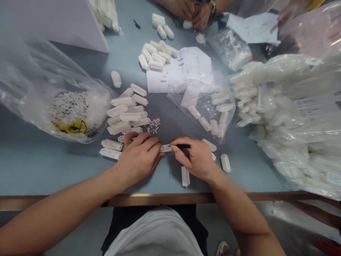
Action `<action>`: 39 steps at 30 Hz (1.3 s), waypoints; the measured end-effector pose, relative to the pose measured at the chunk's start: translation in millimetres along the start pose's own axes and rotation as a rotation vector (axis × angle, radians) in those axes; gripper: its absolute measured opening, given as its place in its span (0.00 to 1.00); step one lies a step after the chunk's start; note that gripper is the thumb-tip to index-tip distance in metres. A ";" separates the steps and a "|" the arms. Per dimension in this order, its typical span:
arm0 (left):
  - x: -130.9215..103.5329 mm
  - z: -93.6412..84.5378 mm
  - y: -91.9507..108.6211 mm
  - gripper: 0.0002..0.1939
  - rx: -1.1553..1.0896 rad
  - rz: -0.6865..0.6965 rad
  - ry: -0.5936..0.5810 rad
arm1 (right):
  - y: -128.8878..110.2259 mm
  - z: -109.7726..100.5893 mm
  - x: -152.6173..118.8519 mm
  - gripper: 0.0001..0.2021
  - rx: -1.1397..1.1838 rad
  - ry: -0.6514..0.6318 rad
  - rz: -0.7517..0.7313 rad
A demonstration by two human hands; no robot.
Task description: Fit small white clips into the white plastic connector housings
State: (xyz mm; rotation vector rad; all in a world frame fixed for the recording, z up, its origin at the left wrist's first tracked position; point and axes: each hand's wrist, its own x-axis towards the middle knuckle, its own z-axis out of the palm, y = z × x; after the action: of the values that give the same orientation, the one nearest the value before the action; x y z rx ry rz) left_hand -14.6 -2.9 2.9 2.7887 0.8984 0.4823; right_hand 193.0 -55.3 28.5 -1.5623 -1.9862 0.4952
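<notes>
Between the left hand (140,151) and the right hand (197,156), at the near part of the worktop (53,170), sits a slim white piece (165,148) with rows of small dark holes in its face. The left hand is closed on its left end, fingers curled over it, though the hidden side of that grip cannot be made out. The right hand pinches a thin black tool (184,146), its tip end at the right end of the piece. The piece looks like moulded plastic, so it is probably light and stiff, smooth enough to slide if held loosely, and perhaps weakest at its thin edges. The long sides near the left end seem the best hold, leaving the holed face free. Just beyond the left hand lie tiny white bits (153,125), likely easy to scatter, and a heap of similar pieces (125,115). A loose piece (185,176) lies just below the right hand. Farther beyond the right hand rests a clear bag (205,103) holding more pieces, soft and probably slick. Well left of the left hand slumps a bag of small bits (66,110); well beyond both, a co-worker's hands (197,16) hold another piece (187,24).
</notes>
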 end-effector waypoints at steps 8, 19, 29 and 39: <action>0.0 -2.7 -0.3 0.11 0.047 0.030 -0.012 | -0.7 2.7 0.2 0.07 0.003 0.002 -0.024; -0.1 0.4 -0.8 0.10 0.045 0.029 0.022 | -0.5 6.0 1.0 0.07 -0.023 0.032 -0.086; -0.7 -0.1 -1.0 0.11 0.043 0.028 -0.008 | 1.3 6.0 -0.2 0.07 -0.009 0.051 -0.090; -0.6 0.1 -0.6 0.11 0.037 0.021 -0.009 | 0.7 6.6 0.3 0.07 -0.018 0.052 -0.094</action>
State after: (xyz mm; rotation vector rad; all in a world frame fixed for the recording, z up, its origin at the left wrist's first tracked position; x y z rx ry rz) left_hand -15.4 -2.8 2.5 2.8344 0.8860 0.4601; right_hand 189.4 -54.5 23.1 -1.4701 -2.0191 0.3960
